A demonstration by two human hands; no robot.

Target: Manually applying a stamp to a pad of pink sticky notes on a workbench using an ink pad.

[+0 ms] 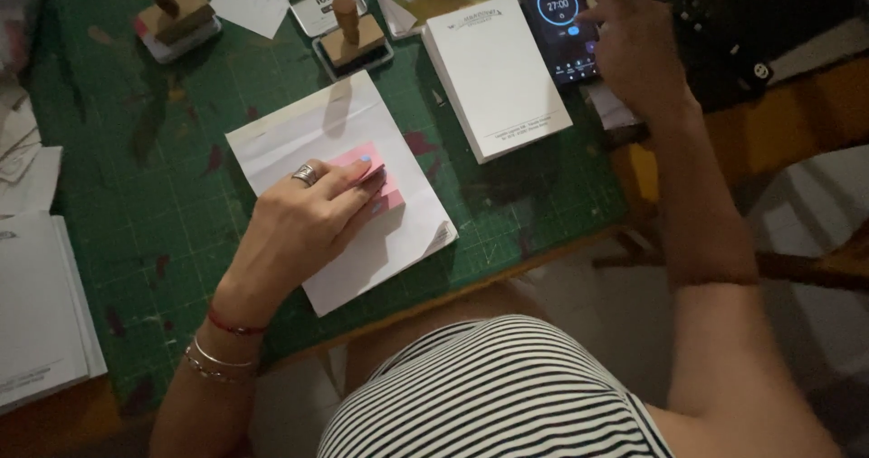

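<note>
Resting flat, fingers together, the left hand (pixel 303 218) presses a pink pad (pixel 378 179) onto a white paper stack (pixel 362 241) on the green surface (pixel 163 195). The right hand (pixel 634 46), fingers loosely spread, touches a phone (pixel 557 19); between the hands lies another white notepad (pixel 496 73).

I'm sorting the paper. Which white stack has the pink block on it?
The tilted white stack under the left hand, bearing the pink block; the other pad is bare.
</note>
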